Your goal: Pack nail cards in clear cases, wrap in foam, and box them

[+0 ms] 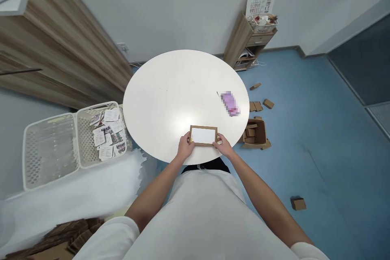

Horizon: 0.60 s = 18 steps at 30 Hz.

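A shallow brown cardboard box [203, 135] with a white inner surface is held near the front edge of the round white table [164, 105]. My left hand [185, 146] grips its left side, the fingers closed around the edge. At the opposite side, my right hand [223, 145] has its fingers closed on the box's right edge. A small yellow mark shows inside the box by my left thumb. Farther right on the tabletop lies a blurred purple item [230, 103], touched by neither hand.
Two white plastic baskets [76, 140] stand left of the table, the nearer one holding printed cards [111, 115]. On the floor to the right are an open carton [260, 132] of small boxes and several loose boxes. A wooden cabinet [239, 42] stands behind.
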Each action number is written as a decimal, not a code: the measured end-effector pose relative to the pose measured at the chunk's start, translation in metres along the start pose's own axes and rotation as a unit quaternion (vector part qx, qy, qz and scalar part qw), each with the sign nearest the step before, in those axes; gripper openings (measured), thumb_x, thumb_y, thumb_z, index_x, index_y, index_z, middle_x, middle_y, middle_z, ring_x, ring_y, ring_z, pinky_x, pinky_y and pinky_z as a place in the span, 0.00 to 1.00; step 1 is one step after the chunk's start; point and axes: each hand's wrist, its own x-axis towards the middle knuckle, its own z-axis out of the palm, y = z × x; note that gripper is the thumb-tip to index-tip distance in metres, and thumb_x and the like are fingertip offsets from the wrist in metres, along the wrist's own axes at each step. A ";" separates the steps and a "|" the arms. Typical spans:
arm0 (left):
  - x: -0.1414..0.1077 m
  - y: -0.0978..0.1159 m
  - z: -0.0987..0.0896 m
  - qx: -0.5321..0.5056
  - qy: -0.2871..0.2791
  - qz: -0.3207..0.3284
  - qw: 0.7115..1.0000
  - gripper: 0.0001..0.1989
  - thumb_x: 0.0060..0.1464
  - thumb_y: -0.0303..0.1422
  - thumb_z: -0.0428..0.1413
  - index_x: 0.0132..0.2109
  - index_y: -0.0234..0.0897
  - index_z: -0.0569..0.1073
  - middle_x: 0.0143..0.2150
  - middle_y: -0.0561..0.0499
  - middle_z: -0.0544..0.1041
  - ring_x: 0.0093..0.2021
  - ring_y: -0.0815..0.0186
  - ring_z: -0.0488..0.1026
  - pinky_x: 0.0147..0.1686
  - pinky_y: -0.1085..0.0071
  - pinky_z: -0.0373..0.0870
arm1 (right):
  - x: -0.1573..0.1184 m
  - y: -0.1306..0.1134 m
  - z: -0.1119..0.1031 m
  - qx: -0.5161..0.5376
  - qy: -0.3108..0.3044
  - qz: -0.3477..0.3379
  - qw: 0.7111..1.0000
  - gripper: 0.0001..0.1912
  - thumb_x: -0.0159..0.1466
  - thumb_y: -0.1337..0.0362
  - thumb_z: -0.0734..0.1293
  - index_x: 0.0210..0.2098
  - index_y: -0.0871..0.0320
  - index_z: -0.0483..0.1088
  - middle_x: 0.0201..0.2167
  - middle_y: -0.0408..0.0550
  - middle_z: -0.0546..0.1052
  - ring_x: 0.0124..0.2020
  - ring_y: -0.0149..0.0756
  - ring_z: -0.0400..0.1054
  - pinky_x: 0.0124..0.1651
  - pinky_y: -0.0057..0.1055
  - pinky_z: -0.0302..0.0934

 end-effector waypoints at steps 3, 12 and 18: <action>0.004 0.005 0.005 0.016 0.012 0.017 1.000 0.23 0.46 0.27 0.49 0.52 0.38 0.62 0.42 0.46 0.65 0.41 0.63 0.65 0.39 0.67 0.66 | 0.002 0.004 0.001 0.003 0.003 0.001 1.000 0.31 0.52 0.62 0.64 0.55 0.54 0.53 0.43 0.47 0.68 0.39 0.34 0.65 0.43 0.32 0.58; 0.009 0.037 0.026 0.041 0.053 0.011 0.998 0.25 0.47 0.36 0.53 0.53 0.38 0.61 0.46 0.45 0.65 0.43 0.61 0.66 0.38 0.66 0.68 | 0.005 0.011 -0.029 -0.001 -0.005 -0.017 1.000 0.32 0.54 0.62 0.62 0.57 0.52 0.49 0.44 0.47 0.70 0.32 0.33 0.68 0.39 0.31 0.59; 0.021 0.110 0.105 0.065 0.005 0.080 0.995 0.28 0.47 0.37 0.54 0.56 0.39 0.57 0.49 0.44 0.65 0.45 0.61 0.67 0.39 0.65 0.68 | -0.014 0.055 -0.124 0.023 0.090 -0.011 0.996 0.30 0.56 0.59 0.60 0.57 0.49 0.50 0.45 0.46 0.70 0.28 0.32 0.68 0.36 0.32 0.59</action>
